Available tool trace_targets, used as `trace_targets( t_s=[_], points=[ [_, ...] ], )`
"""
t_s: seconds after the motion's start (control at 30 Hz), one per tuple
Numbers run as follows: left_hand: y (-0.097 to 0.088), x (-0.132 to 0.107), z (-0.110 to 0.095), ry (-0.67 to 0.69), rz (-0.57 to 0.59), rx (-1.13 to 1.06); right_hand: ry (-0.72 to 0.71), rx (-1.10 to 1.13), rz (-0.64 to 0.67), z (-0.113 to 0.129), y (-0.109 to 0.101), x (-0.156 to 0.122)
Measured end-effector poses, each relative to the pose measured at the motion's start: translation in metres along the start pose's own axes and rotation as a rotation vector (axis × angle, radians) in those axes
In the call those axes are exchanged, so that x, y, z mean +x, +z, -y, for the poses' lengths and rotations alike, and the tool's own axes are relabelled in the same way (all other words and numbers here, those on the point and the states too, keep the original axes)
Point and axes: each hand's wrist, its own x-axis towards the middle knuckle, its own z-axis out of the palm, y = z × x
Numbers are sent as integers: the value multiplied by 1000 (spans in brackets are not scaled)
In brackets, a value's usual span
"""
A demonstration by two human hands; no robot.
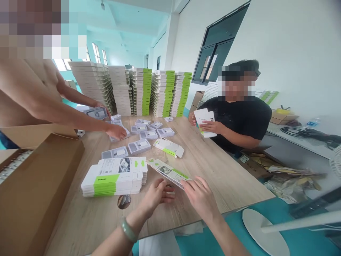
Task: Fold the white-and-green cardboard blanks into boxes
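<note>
Your two hands are down at the bottom middle of the shot, just beside each other but not touching. Your left hand (151, 196) is turned inward, with the fingers (160, 184) loosely curled and the wrist bent a bit, while your left forearm (114, 245) slants up from the bottom edge. Your right hand (199, 199) comes in from the other side, back of the hand up, with its fingertips (189, 186) pinched forward. Your right forearm (226, 234) runs off the bottom edge too, so both arms angle in toward each other, elbows out of frame.
</note>
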Motion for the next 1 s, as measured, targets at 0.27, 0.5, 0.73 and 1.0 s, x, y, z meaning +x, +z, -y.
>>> trace_targets(
  t_s=[0.27,0.5,0.73,1.0],
  points=[
    [33,42,-1,-19,-93,-54,26,-1,-26,0,-22,-30],
    [15,59,-19,-15,-154,-41,424,106,-63,-30,-55,-63],
    [-21,-17,-21,-44,175,53,1403,1093,80,29,-63,-35],
    [-69,-74,-2,233,106,173,976,1092,158,81,-24,7]
  ],
)
